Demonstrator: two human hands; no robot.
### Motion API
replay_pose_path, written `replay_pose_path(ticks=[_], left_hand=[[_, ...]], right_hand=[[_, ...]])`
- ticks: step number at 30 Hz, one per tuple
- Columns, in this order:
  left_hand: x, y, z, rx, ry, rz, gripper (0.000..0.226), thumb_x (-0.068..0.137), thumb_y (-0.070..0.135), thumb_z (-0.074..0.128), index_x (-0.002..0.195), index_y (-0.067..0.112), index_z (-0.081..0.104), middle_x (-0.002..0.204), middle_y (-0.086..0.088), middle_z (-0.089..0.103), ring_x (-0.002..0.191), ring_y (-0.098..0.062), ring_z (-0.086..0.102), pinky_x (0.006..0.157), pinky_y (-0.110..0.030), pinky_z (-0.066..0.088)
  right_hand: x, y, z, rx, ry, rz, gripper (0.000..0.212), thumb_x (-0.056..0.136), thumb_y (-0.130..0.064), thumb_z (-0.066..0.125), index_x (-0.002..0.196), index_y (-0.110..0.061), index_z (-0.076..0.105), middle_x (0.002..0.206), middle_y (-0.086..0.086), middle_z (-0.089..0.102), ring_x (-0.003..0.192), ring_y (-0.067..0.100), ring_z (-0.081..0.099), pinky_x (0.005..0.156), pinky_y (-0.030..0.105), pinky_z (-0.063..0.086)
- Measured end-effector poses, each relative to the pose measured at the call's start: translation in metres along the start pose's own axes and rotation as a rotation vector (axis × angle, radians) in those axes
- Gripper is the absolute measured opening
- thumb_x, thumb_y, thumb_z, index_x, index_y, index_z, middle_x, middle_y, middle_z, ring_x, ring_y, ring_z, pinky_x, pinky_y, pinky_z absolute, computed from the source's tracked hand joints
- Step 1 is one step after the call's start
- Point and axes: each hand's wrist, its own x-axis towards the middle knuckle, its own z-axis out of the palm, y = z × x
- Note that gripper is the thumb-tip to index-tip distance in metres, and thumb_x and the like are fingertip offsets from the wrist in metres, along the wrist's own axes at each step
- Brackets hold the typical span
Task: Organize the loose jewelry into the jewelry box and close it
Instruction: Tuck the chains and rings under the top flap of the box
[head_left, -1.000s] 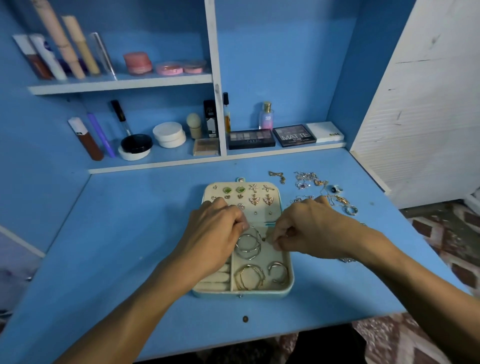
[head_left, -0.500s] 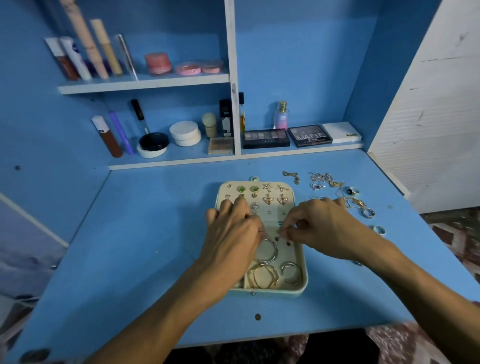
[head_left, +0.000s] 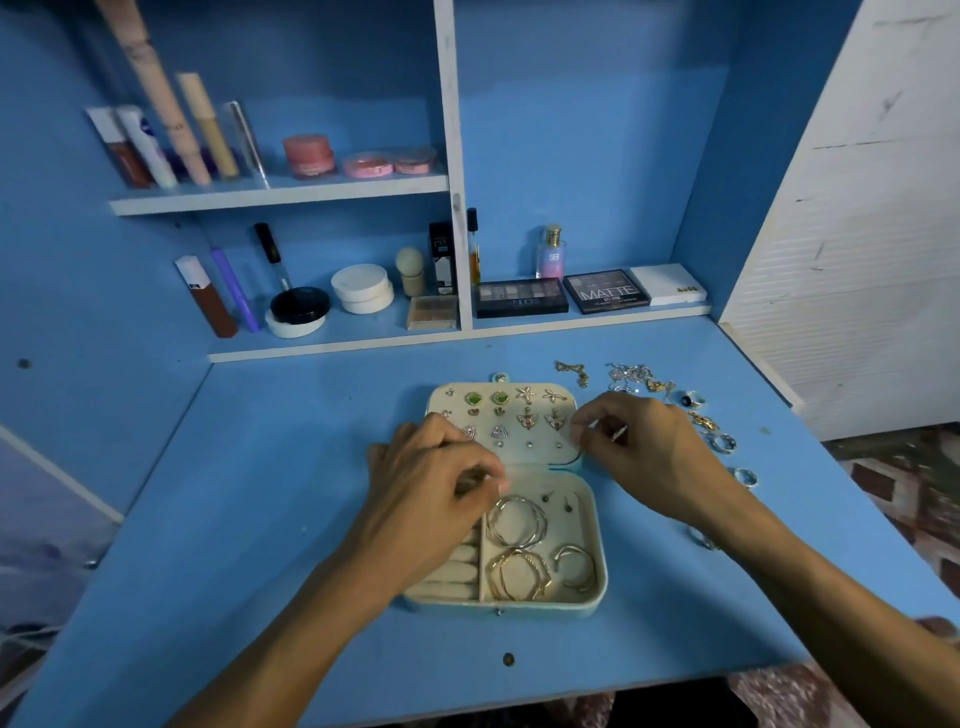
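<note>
Right hand (head_left: 641, 457) had moved to the jewelry box (head_left: 545, 608) lid's right edge.
It pinched a tiny silver piece (head_left: 619, 432), small enough to slip; left hand (head_left: 436, 486) curled, hold unclear.

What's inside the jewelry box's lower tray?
Right compartment: hoops, one open cuff, two small studs. Left compartment: ring rolls, upper part covered by the left hand.
</note>
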Motion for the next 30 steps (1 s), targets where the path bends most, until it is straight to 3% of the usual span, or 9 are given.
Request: replay_pose_path(ticks=[4,8,12,15,19,21,24,27,30], left_hand=[[-0.002,0.006,-0.004,0.109,-0.165,0.008,0.054,0.068,0.077,0.070,0.113,0.048,0.068,0.111,0.026,0.036,0.113,-0.001,0.028,0.088,-0.026,0.014],[0.001,0.010,0.003,0.186,-0.182,0.016,0.057,0.070,0.078,0.067,0.117,0.047,0.067,0.113,0.026,0.034,0.113,-0.002,0.026,0.088,-0.029,0.015],[0.001,0.008,0.008,0.166,-0.186,0.009,0.054,0.071,0.080,0.064,0.114,0.048,0.068,0.112,0.027,0.034,0.113,-0.001,0.026,0.087,-0.029,0.015],[0.001,0.000,0.006,0.056,-0.097,0.015,0.059,0.069,0.088,0.045,0.106,0.048,0.069,0.111,0.031,0.036,0.113,0.001,0.031,0.090,-0.028,0.016],[0.013,-0.020,-0.007,-0.050,0.115,-0.097,0.030,0.092,0.062,0.050,0.107,0.043,0.068,0.108,0.024,0.049,0.108,-0.008,0.048,0.094,-0.036,0.033],[0.020,-0.035,-0.009,-0.133,0.133,-0.181,0.014,0.099,0.042,0.055,0.108,0.041,0.065,0.108,0.020,0.054,0.107,-0.011,0.055,0.099,-0.044,0.042],[0.028,-0.052,-0.010,-0.232,0.127,-0.291,0.019,0.102,0.032,0.053,0.116,0.037,0.064,0.113,0.009,0.059,0.106,-0.013,0.061,0.102,-0.042,0.046],[0.043,-0.055,-0.011,-0.259,0.057,-0.323,0.030,0.104,0.032,0.050,0.129,0.024,0.064,0.120,-0.001,0.057,0.108,-0.015,0.057,0.099,-0.030,0.042],[0.060,-0.049,-0.014,-0.283,-0.028,-0.302,0.020,0.105,0.027,0.048,0.108,0.022,0.067,0.112,-0.007,0.057,0.100,-0.017,0.055,0.088,-0.026,0.040]], right_hand=[[0.003,0.002,0.006,-0.013,-0.027,0.068,0.034,0.096,-0.038,0.063,0.126,-0.021,0.064,0.094,-0.009,0.066,0.082,0.011,0.063,0.060,0.011,0.042],[0.002,0.000,0.014,-0.008,-0.021,0.061,0.041,0.096,-0.038,0.064,0.130,-0.016,0.065,0.093,-0.007,0.066,0.084,0.012,0.064,0.069,0.019,0.045],[0.003,-0.003,0.012,-0.004,-0.040,0.066,0.034,0.097,-0.031,0.063,0.126,-0.012,0.064,0.089,-0.006,0.069,0.079,0.013,0.066,0.065,0.022,0.052],[0.008,-0.005,0.010,-0.017,-0.055,0.085,0.029,0.099,-0.032,0.058,0.121,-0.014,0.065,0.084,-0.001,0.073,0.074,0.017,0.068,0.064,0.031,0.053],[0.021,-0.004,0.007,0.016,-0.090,0.125,0.028,0.101,-0.032,0.053,0.116,-0.016,0.069,0.072,0.008,0.070,0.060,0.018,0.057,0.056,0.030,0.046],[0.024,-0.004,0.006,0.064,-0.080,0.132,0.025,0.101,-0.030,0.053,0.113,-0.018,0.071,0.080,0.010,0.072,0.061,0.018,0.057,0.055,0.028,0.045],[0.026,-0.011,0.005,0.164,-0.096,0.136,0.027,0.102,-0.027,0.051,0.121,-0.023,0.069,0.094,0.011,0.073,0.078,0.026,0.067,0.056,0.022,0.045],[0.038,-0.011,0.009,0.085,-0.097,0.173,0.042,0.103,-0.029,0.048,0.143,-0.020,0.052,0.102,0.009,0.073,0.091,0.023,0.068,0.073,0.026,0.050],[0.047,-0.010,0.011,-0.038,-0.105,0.174,0.035,0.102,-0.029,0.046,0.130,-0.016,0.063,0.106,0.011,0.073,0.090,0.024,0.068,0.074,0.028,0.049]])
